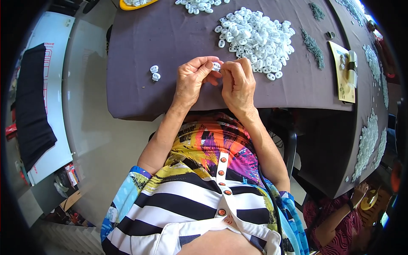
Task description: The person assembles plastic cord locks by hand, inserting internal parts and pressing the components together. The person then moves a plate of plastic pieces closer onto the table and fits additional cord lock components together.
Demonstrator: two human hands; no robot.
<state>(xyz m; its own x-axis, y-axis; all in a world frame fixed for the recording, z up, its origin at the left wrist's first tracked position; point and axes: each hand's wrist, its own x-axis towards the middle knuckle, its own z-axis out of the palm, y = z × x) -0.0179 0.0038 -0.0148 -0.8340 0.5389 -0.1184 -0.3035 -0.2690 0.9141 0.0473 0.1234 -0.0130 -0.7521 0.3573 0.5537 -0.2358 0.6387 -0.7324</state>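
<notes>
A big heap of white pieces (pixel 259 38) spreads over the dark, cloth-covered surface (pixel 148 38), and the person sits facing it. Both hands are raised to the near left of that heap, close to each other. The left hand (pixel 190 80) pinches 1 small white oval piece (pixel 216 66) between its thumb and index finger; the piece sits between the 2 hands, just left of the heap's near part. The right hand (pixel 239 85) is nearest the heap, its fingers curled and bunched at the piece's edge; I can't tell from here whether they also grip it or hold something tiny.

Well left of the heap, 2 loose white pieces (pixel 155 73) lie close together. Beyond it to the left is a smaller white pile (pixel 199 6), with a yellow tray (pixel 140 6) of white pieces farther left. To the heap's right run 2 patches of grey-green bits (pixel 313 49), then a yellowish card (pixel 342 85) with a clear container (pixel 352 68) on it. Far off to the heap's near right, a co-worker's hand (pixel 360 192) shows beside the surface's edge.
</notes>
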